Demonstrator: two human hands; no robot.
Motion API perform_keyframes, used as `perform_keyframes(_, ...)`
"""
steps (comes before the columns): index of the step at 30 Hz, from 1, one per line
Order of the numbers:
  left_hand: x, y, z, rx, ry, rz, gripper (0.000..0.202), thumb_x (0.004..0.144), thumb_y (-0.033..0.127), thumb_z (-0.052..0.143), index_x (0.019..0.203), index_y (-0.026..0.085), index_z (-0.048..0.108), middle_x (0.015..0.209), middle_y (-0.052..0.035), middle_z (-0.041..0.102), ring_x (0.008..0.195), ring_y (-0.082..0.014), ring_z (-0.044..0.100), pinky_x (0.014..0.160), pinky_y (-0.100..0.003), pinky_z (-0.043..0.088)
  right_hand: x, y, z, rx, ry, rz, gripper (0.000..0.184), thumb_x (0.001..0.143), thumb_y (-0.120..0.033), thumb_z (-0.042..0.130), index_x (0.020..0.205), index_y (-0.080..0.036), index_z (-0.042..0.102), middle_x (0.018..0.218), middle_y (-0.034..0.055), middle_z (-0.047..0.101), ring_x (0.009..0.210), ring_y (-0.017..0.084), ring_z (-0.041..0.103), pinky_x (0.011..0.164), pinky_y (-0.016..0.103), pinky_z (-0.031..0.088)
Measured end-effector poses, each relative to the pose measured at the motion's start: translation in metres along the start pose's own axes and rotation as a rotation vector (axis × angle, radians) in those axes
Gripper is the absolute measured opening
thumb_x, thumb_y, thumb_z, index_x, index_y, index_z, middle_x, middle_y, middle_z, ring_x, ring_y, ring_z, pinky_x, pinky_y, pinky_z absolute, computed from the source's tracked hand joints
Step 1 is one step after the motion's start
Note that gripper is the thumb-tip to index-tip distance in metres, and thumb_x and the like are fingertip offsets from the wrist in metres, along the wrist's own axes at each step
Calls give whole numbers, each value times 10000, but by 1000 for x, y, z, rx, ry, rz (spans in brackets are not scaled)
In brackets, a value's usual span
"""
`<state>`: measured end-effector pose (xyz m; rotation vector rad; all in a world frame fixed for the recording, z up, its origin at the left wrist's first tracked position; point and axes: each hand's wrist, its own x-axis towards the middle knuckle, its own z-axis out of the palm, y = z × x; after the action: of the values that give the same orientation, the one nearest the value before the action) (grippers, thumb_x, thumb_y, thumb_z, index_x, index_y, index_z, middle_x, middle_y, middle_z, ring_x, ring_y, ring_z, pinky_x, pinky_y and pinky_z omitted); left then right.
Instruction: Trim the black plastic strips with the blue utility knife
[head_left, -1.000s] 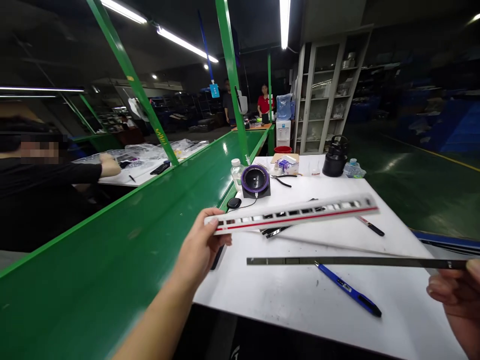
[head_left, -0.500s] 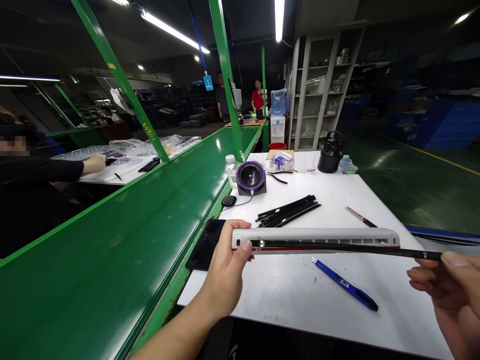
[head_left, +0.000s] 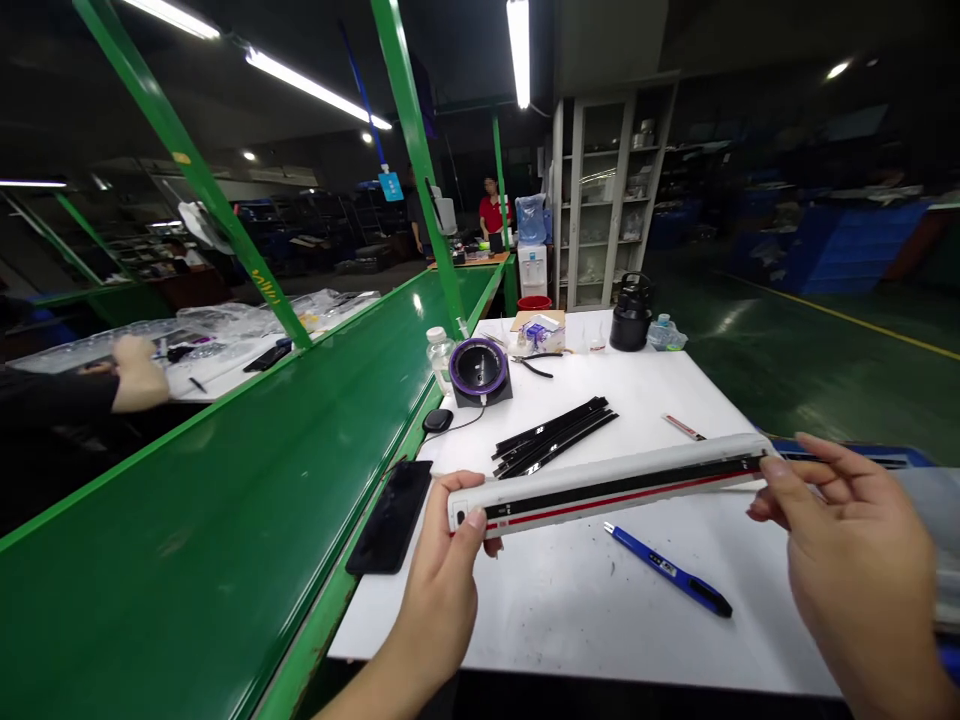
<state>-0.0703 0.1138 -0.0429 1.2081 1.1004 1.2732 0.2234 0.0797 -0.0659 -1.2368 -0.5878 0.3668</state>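
A long white model train carriage shell (head_left: 600,478) with a red stripe lies across my view above the table, its right end tilted up. My left hand (head_left: 446,570) is closed around its left end, thumb on the front side. Along the shell's window band lies a thin black strip (head_left: 622,487). My right hand (head_left: 840,530) pinches at the strip's right end, thumb against the carriage's end and the other fingers partly spread behind. Below the shell lies a blue pen-shaped tool (head_left: 667,568). Behind it, several more black strips (head_left: 555,437) are piled loosely.
A black phone or tablet (head_left: 390,517) lies at the table's left edge beside the green conveyor trough (head_left: 247,500). Farther back are a purple-rimmed round device (head_left: 479,367), pliers (head_left: 536,363), a clear bottle (head_left: 439,360), a craft knife (head_left: 683,427) and a black flask (head_left: 631,312). A co-worker's arm (head_left: 139,375) is across the trough.
The black strip, earlier stretching past the shell's right end in my right hand, now lies along the window band. My right hand has moved left to the shell's end. The view has shifted right.
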Motion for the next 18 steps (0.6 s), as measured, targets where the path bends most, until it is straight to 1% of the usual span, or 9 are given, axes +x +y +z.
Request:
perform_keyframes(2, 1, -5, 5, -51, 18, -19, 364, 814, 475, 605, 1086, 255, 504, 894, -20, 569, 692, -147, 500, 658, -271, 451, -9, 8, 9, 218, -9, 88, 500, 739, -365, 809, 1161, -281, 554, 840, -29, 563, 632, 132, 575, 584, 242, 532)
perform_keyframes(3, 1, -8, 7, -86, 13, -30, 362, 817, 479, 602, 1088, 263, 498, 911, -15, 571, 698, -142, 501, 668, -264, 458, -18, 11, 14, 341, -61, 211, 398, 787, -386, 757, 1112, -272, 557, 860, -17, 562, 679, 144, 585, 620, 261, 545)
perform_keyframes(4, 0, -10, 10, -117, 4, -41, 362, 817, 484, 603, 1089, 271, 493, 923, -10, 574, 707, -139, 503, 679, -257, 464, -28, 12, 20, 420, -169, 358, 334, 824, -439, 700, 1065, -250, 566, 905, 15, 574, 757, 176, 602, 669, 306, 559)
perform_keyframes(6, -1, -14, 17, -151, -4, -67, 389, 799, 499, 623, 1093, 282, 491, 921, 0, 582, 720, -139, 509, 693, -243, 475, -51, 11, 34, 545, -397, 566, 373, 811, -497, 693, 1036, -236, 551, 987, 59, 595, 923, 253, 602, 768, 404, 547)
perform_keyframes(7, -3, -16, 21, -154, 6, -80, 420, 775, 509, 645, 1095, 280, 495, 907, 3, 588, 717, -139, 509, 687, -234, 479, -60, 8, 41, 578, -486, 599, 371, 813, -482, 704, 1045, -234, 552, 993, 63, 601, 983, 269, 585, 806, 414, 531)
perform_keyframes(9, -7, -20, 28, -145, 37, -111, 496, 719, 523, 695, 1099, 267, 506, 879, 3, 601, 705, -136, 513, 666, -213, 481, -74, 0, 51, 653, -603, 616, 355, 882, -429, 668, 1167, -264, 535, 1198, 59, 563, 1138, 267, 512, 911, 420, 471)
perform_keyframes(11, -12, -21, 34, -144, 58, -149, 555, 680, 532, 724, 1112, 256, 510, 847, 2, 608, 705, -137, 523, 655, -196, 484, -76, -7, 55, 726, -576, 601, 382, 889, -355, 693, 1226, -285, 528, 1291, 41, 525, 1201, 261, 467, 959, 418, 430)
perform_keyframes(14, -17, -23, 35, -179, 62, -199, 584, 664, 524, 738, 1128, 249, 515, 767, 8, 592, 705, -149, 541, 664, -202, 500, -65, -13, 49, 764, -485, 632, 426, 843, -277, 757, 1223, -224, 572, 1278, 79, 546, 1178, 276, 482, 964, 424, 418)
perform_keyframes(18, -13, -30, 18, -191, 131, -194, 561, 625, 506, 758, 1078, 240, 560, 682, 15, 563, 648, -161, 545, 626, -231, 510, -43, -16, 32, 878, -393, 721, 416, 891, -293, 698, 1276, -222, 557, 1283, 92, 543, 1124, 268, 507, 915, 421, 436)
